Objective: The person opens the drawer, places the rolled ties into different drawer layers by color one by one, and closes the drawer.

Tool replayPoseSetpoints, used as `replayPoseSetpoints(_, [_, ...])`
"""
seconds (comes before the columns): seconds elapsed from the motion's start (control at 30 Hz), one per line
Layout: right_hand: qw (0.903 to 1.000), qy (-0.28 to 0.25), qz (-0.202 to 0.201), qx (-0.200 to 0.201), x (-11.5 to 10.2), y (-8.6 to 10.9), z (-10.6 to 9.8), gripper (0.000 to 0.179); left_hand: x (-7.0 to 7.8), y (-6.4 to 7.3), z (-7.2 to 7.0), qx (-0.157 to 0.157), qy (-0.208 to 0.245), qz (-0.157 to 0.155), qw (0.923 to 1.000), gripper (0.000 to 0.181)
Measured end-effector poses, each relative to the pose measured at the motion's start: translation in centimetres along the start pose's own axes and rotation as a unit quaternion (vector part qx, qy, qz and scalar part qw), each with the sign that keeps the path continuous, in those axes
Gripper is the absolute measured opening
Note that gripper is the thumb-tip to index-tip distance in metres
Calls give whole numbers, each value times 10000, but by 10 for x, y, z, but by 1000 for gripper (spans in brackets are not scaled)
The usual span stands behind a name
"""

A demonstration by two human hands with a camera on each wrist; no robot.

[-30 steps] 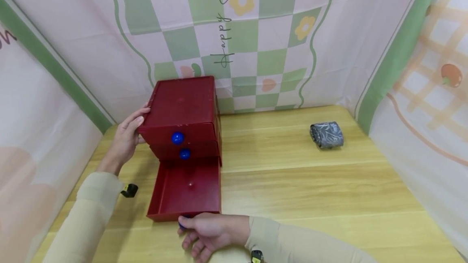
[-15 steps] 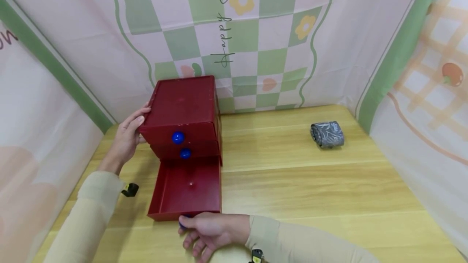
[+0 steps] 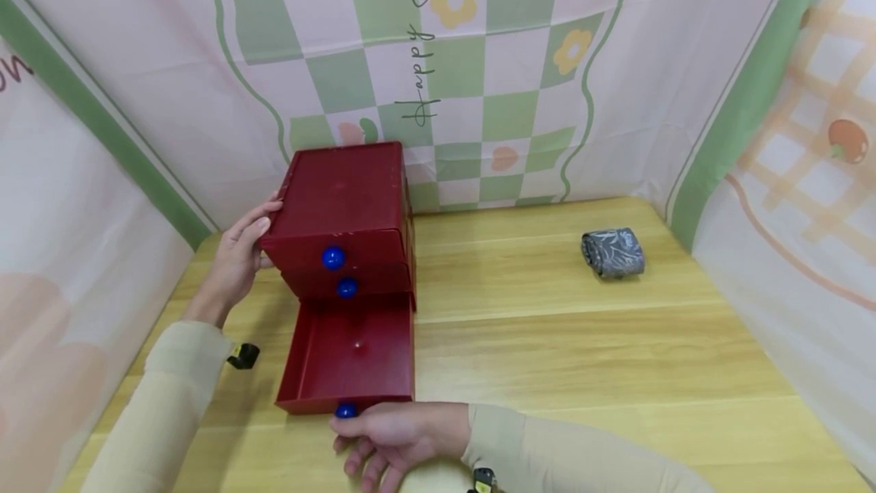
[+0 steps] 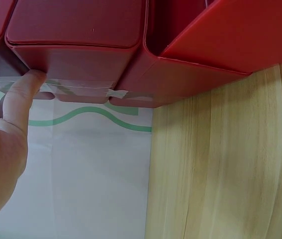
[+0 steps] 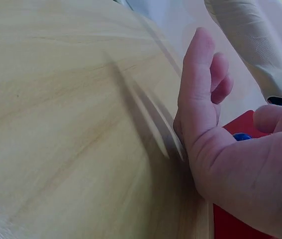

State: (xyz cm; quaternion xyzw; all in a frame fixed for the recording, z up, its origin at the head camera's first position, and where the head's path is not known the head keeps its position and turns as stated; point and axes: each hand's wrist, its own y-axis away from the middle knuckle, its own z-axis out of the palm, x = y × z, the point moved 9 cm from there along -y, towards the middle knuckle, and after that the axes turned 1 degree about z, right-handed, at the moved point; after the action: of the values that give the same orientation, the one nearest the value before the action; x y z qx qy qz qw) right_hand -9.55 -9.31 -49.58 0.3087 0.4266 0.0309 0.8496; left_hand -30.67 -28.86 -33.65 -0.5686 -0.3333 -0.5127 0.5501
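A red drawer cabinet (image 3: pixel 342 192) with blue knobs stands at the left of the table in the head view. Its bottom drawer (image 3: pixel 352 348) is pulled out, and nothing lies inside. My left hand (image 3: pixel 236 257) rests against the cabinet's left side near the top; the left wrist view shows the thumb (image 4: pixel 25 92) touching the red side wall. Just below the drawer's blue knob (image 3: pixel 346 410) is my right hand (image 3: pixel 400 436), its fingers loose and apart from the knob. In the right wrist view, straightened fingers (image 5: pixel 198 79) extend above the wood.
A rolled grey patterned cloth (image 3: pixel 612 252) lies on the wooden table (image 3: pixel 547 356) at the right. Printed fabric walls (image 3: pixel 520 36) enclose the back and both sides. The two upper drawers (image 3: pixel 369 253) of the cabinet are pushed in.
My right thumb and fingers have let go of the drawer's blue knob and dropped slightly, so the knob now shows. The left hand, cabinet and drawer have stayed put.
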Motion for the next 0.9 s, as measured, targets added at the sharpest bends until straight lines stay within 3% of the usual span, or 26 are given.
replayPoseSetpoints(0.23, [9975, 586, 123, -364, -2, 9, 9, 37, 2, 2, 1, 87, -58, -33, 9999, 33])
replayPoseSetpoints(0.4, [9914, 1161, 85, -599, -13, 22, 13, 39, 2, 2, 1, 63, -129, -18, 9999, 34])
replayPoseSetpoints(0.53, [9889, 1309, 19, -697, -27, 35, 12, 37, 1, 2, 1, 27, -122, -16, 9999, 34])
replayPoseSetpoints(0.7, [9850, 1446, -384, -856, -47, 50, 10, 39, 0, 2, 0, 30, -125, -32, 9999, 34])
replayPoseSetpoints(0.9, [9713, 1680, -1155, -1224, -77, 74, -2, 41, 0, 3, 0, 20, -116, 3, 9999, 34])
